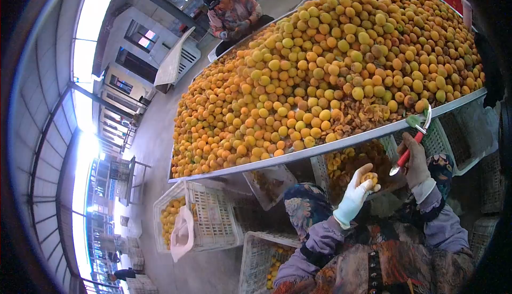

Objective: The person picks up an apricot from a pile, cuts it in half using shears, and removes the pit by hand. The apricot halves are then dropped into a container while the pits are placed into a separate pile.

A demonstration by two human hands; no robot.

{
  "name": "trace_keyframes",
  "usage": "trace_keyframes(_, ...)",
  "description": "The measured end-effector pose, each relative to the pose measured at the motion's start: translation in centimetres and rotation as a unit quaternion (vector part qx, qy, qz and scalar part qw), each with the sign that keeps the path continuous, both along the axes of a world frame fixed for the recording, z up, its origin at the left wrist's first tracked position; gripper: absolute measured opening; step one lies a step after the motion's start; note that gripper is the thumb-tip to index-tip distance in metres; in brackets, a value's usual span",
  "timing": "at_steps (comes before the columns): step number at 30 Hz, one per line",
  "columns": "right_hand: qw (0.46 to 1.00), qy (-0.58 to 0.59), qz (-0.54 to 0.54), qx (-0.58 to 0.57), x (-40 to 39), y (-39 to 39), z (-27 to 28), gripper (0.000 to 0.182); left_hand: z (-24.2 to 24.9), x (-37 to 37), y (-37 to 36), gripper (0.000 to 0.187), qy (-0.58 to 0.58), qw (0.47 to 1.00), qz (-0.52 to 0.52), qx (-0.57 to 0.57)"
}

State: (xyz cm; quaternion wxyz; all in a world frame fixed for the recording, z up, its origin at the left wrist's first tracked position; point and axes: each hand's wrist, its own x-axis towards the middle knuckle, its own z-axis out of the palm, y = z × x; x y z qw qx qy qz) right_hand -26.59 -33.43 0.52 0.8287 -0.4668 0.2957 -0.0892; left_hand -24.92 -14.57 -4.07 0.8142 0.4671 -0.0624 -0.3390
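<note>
My left hand [354, 195], in a white glove, has its fingers closed round a piece of apricot [369, 180]. To the right of it, my right hand [417, 163], in a stained glove, grips a red-handled tool [408, 151] with metal at both ends. Both hands are in front of the table edge [320, 148], above a crate [320, 168] that holds apricot pieces. Beyond the edge lies a big heap of whole apricots [298, 81], with a pile of torn pieces [368, 114] near the rim.
A co-worker [233, 14] sits at the far side of the table. White crates [216, 214] with apricots stand on the floor at the lower left, one with a pink cloth [183, 234] over its side. Another crate [438, 142] is at the right.
</note>
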Motion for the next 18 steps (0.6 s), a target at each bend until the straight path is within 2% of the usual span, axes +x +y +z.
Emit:
trace_keyframes(4,0.998,0.01,0.001,-0.063,-0.6,0.9,-2.4,0.031,-0.5,-0.1,-0.5,0.046,-0.044,0.998,-0.014,0.033)
trace_keyframes(5,0.998,0.006,0.009,-0.063,-0.7,1.2,-3.1,0.031,-0.4,-0.1,-0.6,0.043,-0.084,0.995,-0.007,0.045)
trace_keyframes(8,0.995,0.054,0.066,-0.057,-1.3,1.7,-4.0,0.021,-0.4,0.1,-0.6,0.04,-0.09,0.994,0.014,0.061)
trace_keyframes(11,0.995,0.003,0.067,-0.07,-1.3,2.9,-6.4,0.018,-1.0,0.6,-0.8,0.036,-0.077,0.996,0.044,0.02)
trace_keyframes(12,0.993,0.02,0.066,-0.097,-1.5,3.5,-4.5,0.019,-0.8,0.7,-0.8,0.035,-0.071,0.996,0.056,0.023)
trace_keyframes(13,0.993,0.021,0.061,-0.099,-1.6,3.7,-4.6,0.019,-0.7,0.8,-0.9,0.034,-0.066,0.995,0.067,0.026)
trace_keyframes(16,0.976,-0.035,0.147,-0.159,-2.1,4.2,-4.5,0.021,-0.1,0.9,-0.9,0.035,-0.071,0.992,0.093,0.04)
trace_keyframes(18,0.975,-0.019,0.15,-0.161,-2.1,4.5,-4.1,0.021,0.0,1.2,-0.8,0.036,-0.052,0.992,0.109,0.03)
